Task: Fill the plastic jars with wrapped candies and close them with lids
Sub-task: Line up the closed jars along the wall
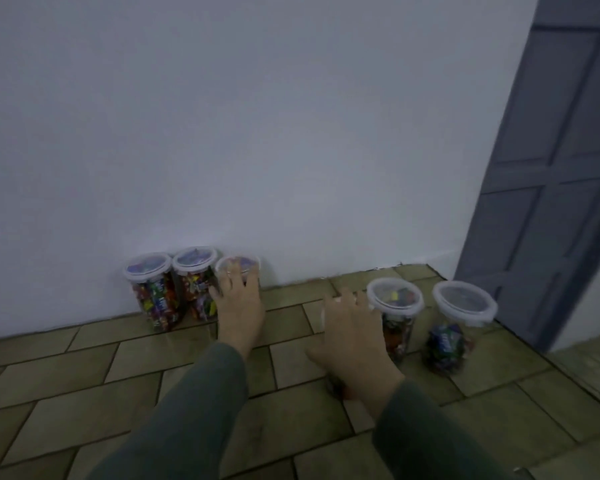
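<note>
Against the wall [257,133]: left hand [238,299], grip curled round the third lidded jar [238,268]; right hand [352,332] on another, grip unclear. Risk: toppling neighbours, popping lids.

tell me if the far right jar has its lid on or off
On. The far right jar stands upright on the tiled floor with a clear lid seated across its rim; neither hand touches it.

Three lidded jars [152,292] stood in a row on the tiled floor [66,393] against the wall [257,116] (the rightmost under the left hand [238,299]). Two more jars [395,317] stood apart to the right, before the door [551,168], beside the right hand [352,337].
</note>
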